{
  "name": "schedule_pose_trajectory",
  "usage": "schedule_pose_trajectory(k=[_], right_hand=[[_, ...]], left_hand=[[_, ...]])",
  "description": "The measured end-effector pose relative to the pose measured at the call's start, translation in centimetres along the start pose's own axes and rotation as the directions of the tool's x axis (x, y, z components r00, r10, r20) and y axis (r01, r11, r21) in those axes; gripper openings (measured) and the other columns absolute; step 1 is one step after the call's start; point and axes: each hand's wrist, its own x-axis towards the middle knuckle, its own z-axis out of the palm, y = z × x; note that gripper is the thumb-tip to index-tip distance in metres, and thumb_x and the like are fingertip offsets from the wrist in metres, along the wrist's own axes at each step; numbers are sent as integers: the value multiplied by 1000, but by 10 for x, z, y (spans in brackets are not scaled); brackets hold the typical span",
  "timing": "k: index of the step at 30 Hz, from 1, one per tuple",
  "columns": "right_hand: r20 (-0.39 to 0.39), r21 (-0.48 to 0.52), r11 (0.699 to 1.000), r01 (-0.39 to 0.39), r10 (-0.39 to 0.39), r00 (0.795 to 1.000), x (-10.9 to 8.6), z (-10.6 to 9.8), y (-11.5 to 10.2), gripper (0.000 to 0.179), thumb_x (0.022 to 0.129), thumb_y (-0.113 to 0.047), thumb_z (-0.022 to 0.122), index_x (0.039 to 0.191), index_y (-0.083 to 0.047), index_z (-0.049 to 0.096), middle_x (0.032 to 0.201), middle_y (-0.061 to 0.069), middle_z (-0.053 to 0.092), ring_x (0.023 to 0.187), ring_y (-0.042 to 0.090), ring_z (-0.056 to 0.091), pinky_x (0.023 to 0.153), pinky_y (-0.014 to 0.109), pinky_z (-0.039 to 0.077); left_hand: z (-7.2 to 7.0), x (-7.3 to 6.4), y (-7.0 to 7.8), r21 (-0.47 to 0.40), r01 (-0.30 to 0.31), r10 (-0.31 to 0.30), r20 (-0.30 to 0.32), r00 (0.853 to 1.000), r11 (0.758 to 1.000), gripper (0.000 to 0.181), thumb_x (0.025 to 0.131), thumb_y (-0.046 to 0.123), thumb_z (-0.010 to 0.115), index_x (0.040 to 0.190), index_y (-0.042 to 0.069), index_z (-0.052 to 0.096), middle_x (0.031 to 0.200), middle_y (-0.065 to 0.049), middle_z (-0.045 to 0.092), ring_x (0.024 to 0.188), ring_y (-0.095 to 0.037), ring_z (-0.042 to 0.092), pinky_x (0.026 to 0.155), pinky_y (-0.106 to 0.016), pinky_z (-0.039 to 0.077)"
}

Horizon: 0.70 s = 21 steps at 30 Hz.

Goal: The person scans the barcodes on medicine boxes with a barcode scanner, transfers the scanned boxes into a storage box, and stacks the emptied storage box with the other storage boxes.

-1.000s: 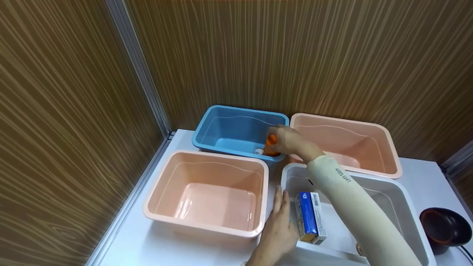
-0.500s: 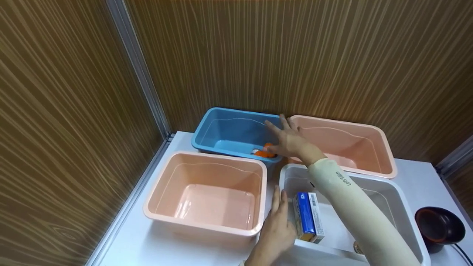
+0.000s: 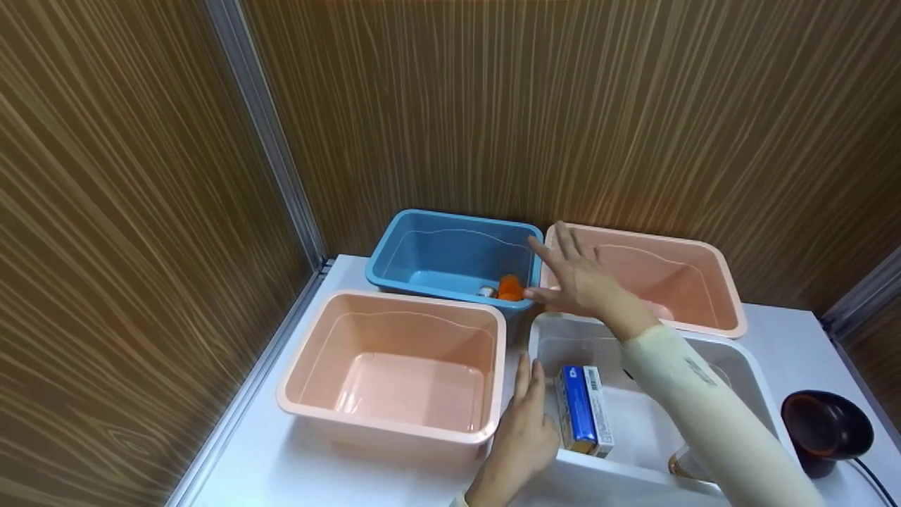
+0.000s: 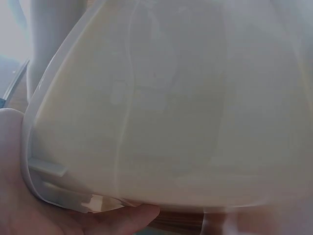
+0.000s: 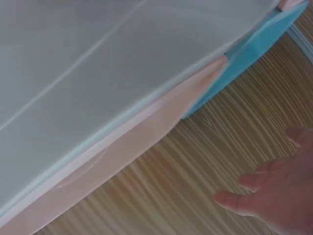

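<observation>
My right hand hovers over the near left part of the back pink bin, fingers spread and holding nothing. Just left of its thumb, a small orange cylindrical item lies in the blue bin, beside a small white item. My left hand rests along the left rim of the white bin, fingers straight. Inside that bin, a blue box and a white box stand side by side. A clear container with a brown edge is partly hidden by my right sleeve.
Another pink bin stands at front left, close beside my left hand. A dark round bowl-like object with a cable sits right of the white bin on the white table. Wood-grain panels enclose the back and left.
My right hand has let go of the orange item in the blue bin, spread its fingers and moved right over the back pink bin. My left hand stays at the white bin's rim.
</observation>
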Motion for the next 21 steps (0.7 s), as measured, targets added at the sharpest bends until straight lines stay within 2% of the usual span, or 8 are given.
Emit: schedule_pose_trajectory(k=[5,8,10,13,15,17,19,21], right_hand=[[-6,15,1000,0,1,1000,-49,-7,15,88,93,-57,63,163,-21,23,166,24,4,148,50,4,111,71,7],[-31,3,1000,-22,22,999,-84,-11,20,82,94,-53,65,159,-15,33,163,29,15,143,56,19,107,74,19],[-59,0,1000,-18,18,998,-106,-12,24,74,93,-45,70,153,-11,44,155,31,32,133,55,39,101,72,33],[-50,-14,1000,17,-17,999,-131,-11,33,56,90,-32,76,134,-2,60,130,28,55,107,46,60,86,61,51],[21,1,1000,21,-21,1000,-141,-9,41,45,87,-27,79,121,0,66,113,21,62,91,35,65,75,52,56],[148,32,999,-13,8,989,-146,-5,49,41,86,-25,80,115,1,67,107,18,65,89,32,65,74,50,56],[283,49,996,-70,53,958,-147,-3,55,43,85,-26,81,116,1,68,107,18,67,92,34,66,78,51,55],[399,36,992,-122,98,912,-144,0,59,46,85,-27,81,119,0,67,108,18,69,95,36,65,82,54,53]], left_hand=[[-2,3,-3,-8,-2,2,-10,1000,1000,74,92,-5,51,160,7,27,170,2,2,137,-23,44,58,-22,48],[-3,4,-4,-16,11,-11,-8,1000,1000,73,93,-4,51,160,9,27,170,5,1,135,-23,45,54,-22,46],[-4,5,-5,-16,15,-15,-7,1000,1000,73,93,-4,50,161,9,27,170,4,1,134,-23,46,53,-23,45],[-7,6,-6,-23,24,-24,-6,1000,999,72,93,-3,49,161,9,26,170,4,2,137,-24,43,53,-23,46],[-8,8,-8,-25,13,-14,-11,1000,1000,72,93,-3,49,160,7,26,170,1,2,138,-25,42,53,-23,46],[-11,11,-10,-20,0,0,-19,1000,1000,72,93,-3,49,160,7,25,170,0,3,139,-26,42,54,-22,46],[-13,13,-12,-9,-15,15,-32,999,1000,72,93,-3,49,160,6,26,170,-2,4,134,-26,47,52,-23,45],[-14,16,-14,-2,-22,22,-41,999,1000,72,93,-3,49,160,6,26,170,-3,5,127,-25,51,49,-24,44]])
